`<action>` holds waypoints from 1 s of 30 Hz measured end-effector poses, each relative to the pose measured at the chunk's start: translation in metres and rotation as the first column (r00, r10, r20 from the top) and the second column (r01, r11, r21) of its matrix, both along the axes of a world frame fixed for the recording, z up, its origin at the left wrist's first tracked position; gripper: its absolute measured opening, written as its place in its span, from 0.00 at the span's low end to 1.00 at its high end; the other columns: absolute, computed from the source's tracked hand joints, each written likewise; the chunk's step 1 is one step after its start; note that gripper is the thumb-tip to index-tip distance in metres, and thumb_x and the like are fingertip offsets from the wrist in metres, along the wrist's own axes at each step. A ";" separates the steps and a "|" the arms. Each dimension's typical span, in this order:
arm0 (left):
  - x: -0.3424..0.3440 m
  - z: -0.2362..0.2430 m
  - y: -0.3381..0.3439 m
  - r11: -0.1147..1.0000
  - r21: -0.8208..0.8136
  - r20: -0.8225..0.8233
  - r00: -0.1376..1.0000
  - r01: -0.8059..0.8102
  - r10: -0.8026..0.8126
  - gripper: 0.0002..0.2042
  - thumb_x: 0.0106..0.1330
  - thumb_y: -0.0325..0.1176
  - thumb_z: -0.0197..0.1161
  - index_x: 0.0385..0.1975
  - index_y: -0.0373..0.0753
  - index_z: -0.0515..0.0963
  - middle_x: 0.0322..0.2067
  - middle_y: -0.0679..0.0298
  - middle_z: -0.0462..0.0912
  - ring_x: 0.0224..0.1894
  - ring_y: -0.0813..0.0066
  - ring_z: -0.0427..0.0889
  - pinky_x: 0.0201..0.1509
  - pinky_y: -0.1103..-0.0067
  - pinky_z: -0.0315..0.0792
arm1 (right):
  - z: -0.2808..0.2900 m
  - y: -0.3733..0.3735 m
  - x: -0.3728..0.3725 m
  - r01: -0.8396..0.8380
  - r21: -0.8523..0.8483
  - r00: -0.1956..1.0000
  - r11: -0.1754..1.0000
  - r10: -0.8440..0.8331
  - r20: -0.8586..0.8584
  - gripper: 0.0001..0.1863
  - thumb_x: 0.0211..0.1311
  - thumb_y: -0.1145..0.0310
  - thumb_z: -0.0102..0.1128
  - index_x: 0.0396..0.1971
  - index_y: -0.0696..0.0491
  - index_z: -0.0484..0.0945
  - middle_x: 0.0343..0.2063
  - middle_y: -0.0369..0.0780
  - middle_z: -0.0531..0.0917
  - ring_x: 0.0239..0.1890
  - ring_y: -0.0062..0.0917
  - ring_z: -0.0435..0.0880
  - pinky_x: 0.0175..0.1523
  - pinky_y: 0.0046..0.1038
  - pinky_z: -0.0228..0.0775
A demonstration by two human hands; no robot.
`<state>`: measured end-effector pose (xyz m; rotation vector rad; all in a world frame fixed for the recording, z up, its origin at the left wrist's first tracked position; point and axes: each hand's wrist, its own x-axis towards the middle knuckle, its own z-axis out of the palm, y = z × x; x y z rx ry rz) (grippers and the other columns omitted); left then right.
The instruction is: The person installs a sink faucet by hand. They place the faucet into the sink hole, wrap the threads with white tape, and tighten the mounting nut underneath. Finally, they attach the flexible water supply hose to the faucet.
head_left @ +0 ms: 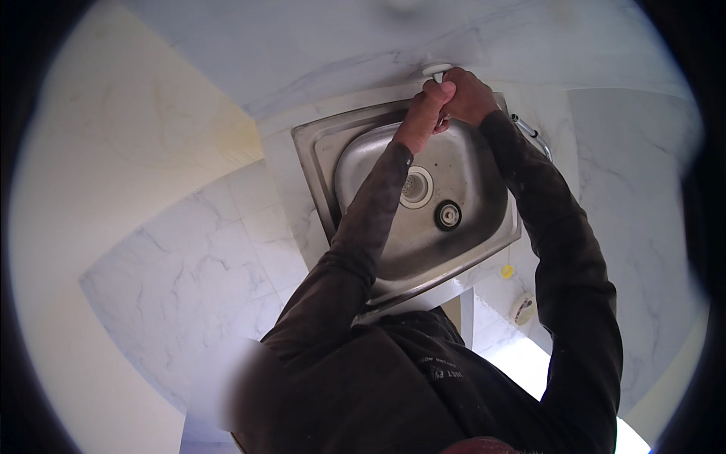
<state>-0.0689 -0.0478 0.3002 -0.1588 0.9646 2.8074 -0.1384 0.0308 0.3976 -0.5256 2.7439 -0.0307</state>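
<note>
Both my hands meet at the wall behind the far edge of a steel sink (473,265). There a round white flange (437,69) with a short metallic stem (438,78) sticks out, seemingly part of a wall tap. My left hand (425,115) is closed around the front of it, thumb on top. Pressed against it from the right, my right hand (470,96) is also closed on the fitting, its fingers partly hidden. Most of the fitting is covered by my hands. In the basin, a black-rimmed drain plug (448,216) lies beside the drain strainer (415,187).
On the counter right of the sink lies a curved chrome tube (535,138). Lower right, a small yellow round item (507,270) and a tape roll (523,309) show beyond the sink. Marble-patterned wall (340,60) rises close behind my hands.
</note>
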 end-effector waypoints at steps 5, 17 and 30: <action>0.003 0.019 0.004 0.993 -0.093 0.130 0.987 -0.077 0.089 0.24 0.60 0.59 0.66 0.29 0.41 0.71 0.21 0.73 0.66 0.20 0.84 0.63 0.21 0.82 0.56 | -0.028 0.025 -0.025 -0.100 -0.154 0.987 0.983 0.117 0.108 0.26 0.48 0.49 0.69 0.39 0.55 0.83 0.38 0.43 0.87 0.45 0.41 0.86 0.52 0.40 0.77; 0.007 0.062 0.000 0.495 -0.868 0.174 0.949 0.022 0.262 0.31 0.58 0.65 0.64 0.29 0.35 0.79 0.28 0.63 0.80 0.32 0.75 0.77 0.34 0.76 0.69 | -0.057 0.025 -0.031 0.269 -0.702 0.705 0.659 0.362 0.610 0.17 0.66 0.54 0.58 0.32 0.54 0.82 0.18 0.31 0.73 0.21 0.16 0.70 0.23 0.24 0.63; 0.002 -0.001 -0.012 0.841 -0.532 0.181 0.956 -0.102 0.231 0.42 0.61 0.83 0.30 0.36 0.45 0.71 0.25 0.73 0.71 0.22 0.84 0.61 0.24 0.81 0.55 | -0.045 0.013 -0.023 -0.119 -0.443 0.952 0.888 0.229 0.204 0.30 0.64 0.46 0.50 0.32 0.62 0.83 0.32 0.52 0.86 0.41 0.46 0.87 0.48 0.44 0.76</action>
